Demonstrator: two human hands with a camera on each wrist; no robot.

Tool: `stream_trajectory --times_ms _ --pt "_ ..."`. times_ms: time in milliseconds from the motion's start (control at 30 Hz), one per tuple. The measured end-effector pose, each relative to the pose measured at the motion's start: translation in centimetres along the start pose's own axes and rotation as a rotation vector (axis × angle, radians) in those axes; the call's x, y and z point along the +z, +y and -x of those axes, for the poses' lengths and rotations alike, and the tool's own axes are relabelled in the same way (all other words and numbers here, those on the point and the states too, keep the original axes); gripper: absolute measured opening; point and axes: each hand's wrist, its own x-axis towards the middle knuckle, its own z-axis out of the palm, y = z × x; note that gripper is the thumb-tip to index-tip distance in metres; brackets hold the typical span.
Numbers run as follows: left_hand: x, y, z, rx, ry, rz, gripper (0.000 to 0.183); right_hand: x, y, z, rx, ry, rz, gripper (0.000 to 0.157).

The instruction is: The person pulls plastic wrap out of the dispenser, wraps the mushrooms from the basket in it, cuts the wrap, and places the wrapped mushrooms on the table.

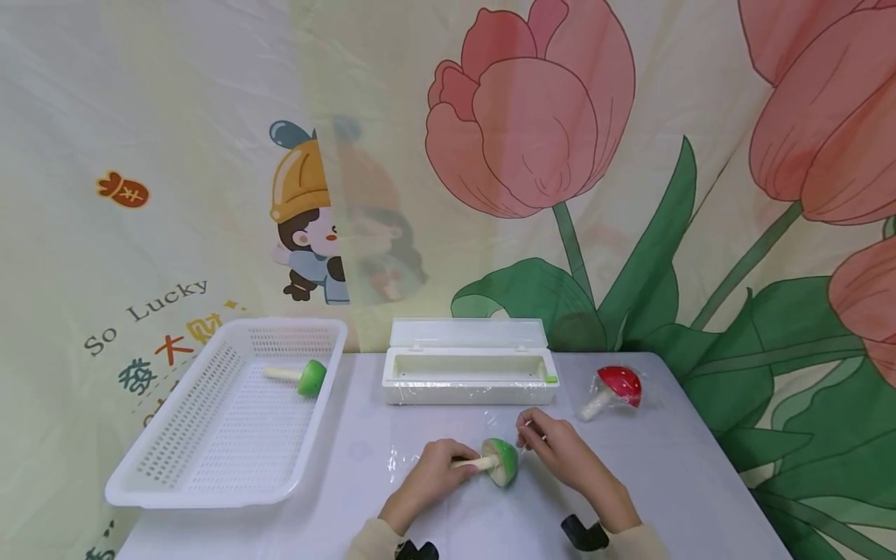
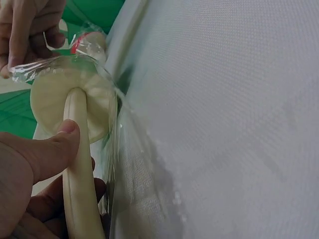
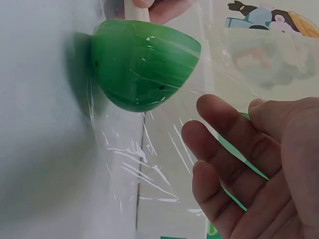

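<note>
My left hand (image 1: 435,468) pinches the pale stem of a toy mushroom (image 1: 505,465) between thumb and fingers. Its green cap (image 3: 144,64) points toward my right hand (image 1: 556,449). Clear plastic wrap (image 3: 149,174) lies under and around the cap, wrinkled and shiny. In the right wrist view, a film edge runs up to my right thumb and index finger, which pinch it; the other fingers curl loosely. From the left wrist view, the stem (image 2: 79,194) and the cap's cream underside (image 2: 47,99) show, with film drawn over the cap's edge.
Behind the hands stands a white wrap dispenser box (image 1: 469,393) with its lid raised. A red-capped mushroom (image 1: 620,386), wrapped in film, lies at the right. At the left, a white plastic basket (image 1: 203,499) holds another green-capped mushroom (image 1: 312,379). A printed curtain hangs behind the table.
</note>
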Motion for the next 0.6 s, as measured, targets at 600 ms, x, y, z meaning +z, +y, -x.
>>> stream_trajectory --times_ms 600 --pt "-0.3 0.5 0.2 0.046 0.001 0.0 0.016 3.1 0.0 -2.8 0.039 0.008 0.066 0.008"
